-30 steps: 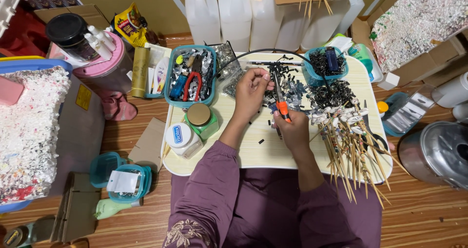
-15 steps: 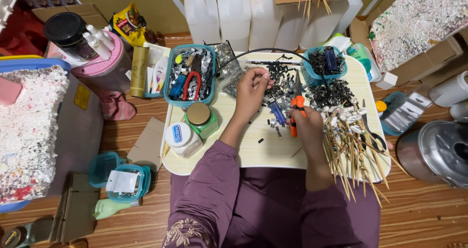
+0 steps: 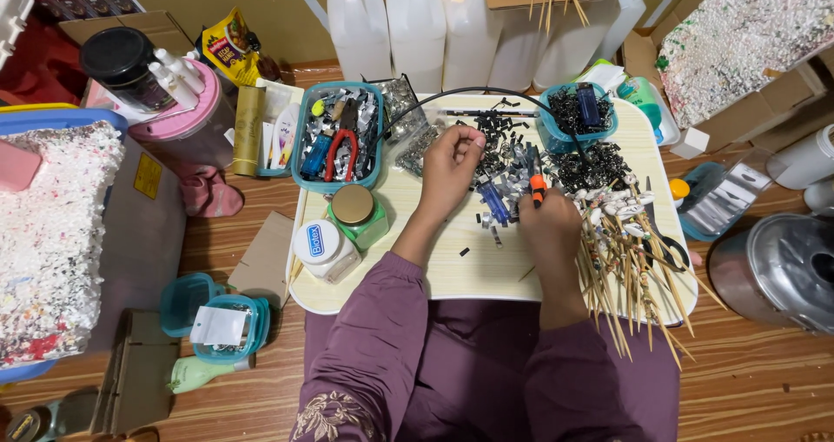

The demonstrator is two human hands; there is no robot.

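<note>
My left hand (image 3: 450, 166) pinches a small dark piece above the pile of black cut bits (image 3: 499, 138) on the pale lap tray (image 3: 452, 273). My right hand (image 3: 550, 225) grips small cutters with orange and blue handles (image 3: 535, 181), their tips pointing up into the pile. A second blue-handled tool (image 3: 493, 204) lies on the tray between my hands. A bundle of thin wooden sticks with shells (image 3: 627, 260) lies just right of my right hand.
A teal bin of pliers and tools (image 3: 337, 138) sits at the tray's left, with a green jar (image 3: 356, 214) and a white jar (image 3: 321, 249) below it. A small teal tub of black bits (image 3: 578, 112) stands at the back right. Behind stand white jugs (image 3: 415, 25). A steel pot (image 3: 777, 273) is right.
My right hand has moved right and up with the cutters, from the tray's middle to the edge of the black pile. My left hand has stayed at the pile.
</note>
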